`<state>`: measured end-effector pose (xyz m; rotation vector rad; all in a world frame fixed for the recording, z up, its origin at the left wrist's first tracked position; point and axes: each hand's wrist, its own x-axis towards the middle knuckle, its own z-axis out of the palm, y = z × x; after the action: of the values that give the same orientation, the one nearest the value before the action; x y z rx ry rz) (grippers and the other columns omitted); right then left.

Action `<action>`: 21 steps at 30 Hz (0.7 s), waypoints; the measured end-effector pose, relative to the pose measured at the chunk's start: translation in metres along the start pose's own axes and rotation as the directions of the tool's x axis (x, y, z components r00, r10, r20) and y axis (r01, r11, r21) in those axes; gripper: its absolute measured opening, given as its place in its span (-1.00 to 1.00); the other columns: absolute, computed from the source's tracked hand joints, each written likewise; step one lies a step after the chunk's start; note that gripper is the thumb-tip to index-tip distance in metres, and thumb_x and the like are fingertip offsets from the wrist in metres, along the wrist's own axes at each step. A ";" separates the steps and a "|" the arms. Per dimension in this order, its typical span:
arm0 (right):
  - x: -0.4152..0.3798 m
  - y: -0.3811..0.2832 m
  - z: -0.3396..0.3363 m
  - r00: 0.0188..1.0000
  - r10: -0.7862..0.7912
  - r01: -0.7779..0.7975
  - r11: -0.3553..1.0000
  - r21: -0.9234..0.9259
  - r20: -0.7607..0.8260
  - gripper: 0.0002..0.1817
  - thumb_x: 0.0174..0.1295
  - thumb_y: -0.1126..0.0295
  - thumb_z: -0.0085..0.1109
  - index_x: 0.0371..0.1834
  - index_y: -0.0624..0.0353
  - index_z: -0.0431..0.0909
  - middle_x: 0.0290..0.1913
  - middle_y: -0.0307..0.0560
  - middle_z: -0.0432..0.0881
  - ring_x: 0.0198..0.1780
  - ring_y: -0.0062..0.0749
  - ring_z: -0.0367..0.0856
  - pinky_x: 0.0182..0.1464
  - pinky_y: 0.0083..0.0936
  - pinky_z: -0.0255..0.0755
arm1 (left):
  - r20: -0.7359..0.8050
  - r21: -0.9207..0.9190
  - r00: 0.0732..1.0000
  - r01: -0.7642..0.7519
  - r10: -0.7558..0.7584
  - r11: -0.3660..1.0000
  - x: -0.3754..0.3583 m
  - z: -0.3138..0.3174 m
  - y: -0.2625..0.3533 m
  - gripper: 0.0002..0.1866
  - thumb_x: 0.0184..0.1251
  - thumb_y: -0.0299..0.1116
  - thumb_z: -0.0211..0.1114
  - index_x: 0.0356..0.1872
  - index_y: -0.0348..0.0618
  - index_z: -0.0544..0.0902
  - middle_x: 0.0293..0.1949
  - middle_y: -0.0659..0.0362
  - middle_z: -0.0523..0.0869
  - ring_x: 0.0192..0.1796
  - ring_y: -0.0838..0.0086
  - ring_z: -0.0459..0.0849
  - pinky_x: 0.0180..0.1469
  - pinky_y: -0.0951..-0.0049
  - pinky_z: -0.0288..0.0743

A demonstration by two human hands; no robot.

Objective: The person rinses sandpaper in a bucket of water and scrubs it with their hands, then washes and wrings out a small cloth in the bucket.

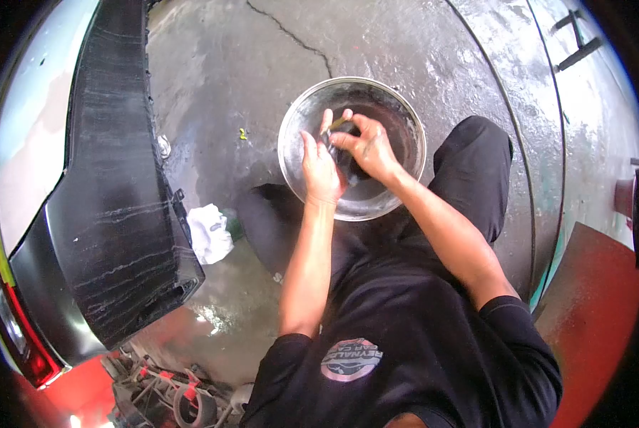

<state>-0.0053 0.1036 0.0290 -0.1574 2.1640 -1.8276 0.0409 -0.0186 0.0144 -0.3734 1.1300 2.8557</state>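
Both of my hands are over a round metal bowl (289,175) on the floor between my legs. My right hand (374,148) has its thumb and fingers closed on a small dark piece with a yellowish edge (339,124); its exact kind cannot be made out. My left hand (321,171) is palm up beside it, thumb and fingers stretched out, close against the piece. Where the two hands meet, some fingertips are hidden. The bowl's inside looks dark and wet.
A black car bumper (120,178) stands at the left, by a light body panel (34,135) and red tail light (31,342). A crumpled white cloth (209,234) lies near it. A dark hose (508,93) crosses the wet floor (220,93) at the right.
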 end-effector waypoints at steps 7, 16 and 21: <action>-0.018 -0.006 0.012 0.978 -0.113 0.136 0.982 -0.130 0.175 -0.66 0.12 0.32 0.56 -0.12 0.30 0.75 -0.19 0.06 0.81 -0.13 -0.41 0.74 -0.04 -0.38 0.56 | 0.214 -0.110 0.971 0.130 -0.104 0.985 0.009 -0.016 -0.016 -0.12 0.58 0.42 -0.26 0.73 0.21 -0.16 0.69 -0.11 0.01 0.67 -0.02 0.09 0.65 -0.03 0.01; 0.013 0.021 0.025 0.992 0.094 -0.115 0.952 0.285 0.087 -0.77 0.19 0.46 0.49 -0.14 0.32 0.76 -0.24 -0.14 0.79 -0.19 -0.54 0.67 -0.03 -0.48 0.52 | 0.016 0.009 0.990 0.140 -0.140 0.990 0.015 -0.020 -0.011 -0.25 0.66 0.30 -0.22 0.72 0.24 0.02 0.61 0.01 0.25 0.58 0.18 0.30 0.60 0.12 0.19; 0.042 0.053 -0.020 0.986 0.146 -0.097 0.893 0.439 -0.079 -0.79 0.29 0.40 0.43 -0.08 0.24 0.74 -0.19 -0.20 0.80 -0.25 -0.56 0.69 -0.11 -0.51 0.57 | 0.014 0.431 1.000 -0.011 0.006 0.902 0.003 -0.017 -0.018 -0.14 0.60 -0.09 0.19 0.71 0.04 -0.10 0.61 -0.09 0.19 0.64 0.17 0.16 0.59 0.13 0.15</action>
<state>-0.0451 0.1208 -0.0266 0.1791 1.7238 -2.2306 0.0438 -0.0167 -0.0103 -0.3199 1.7089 2.5001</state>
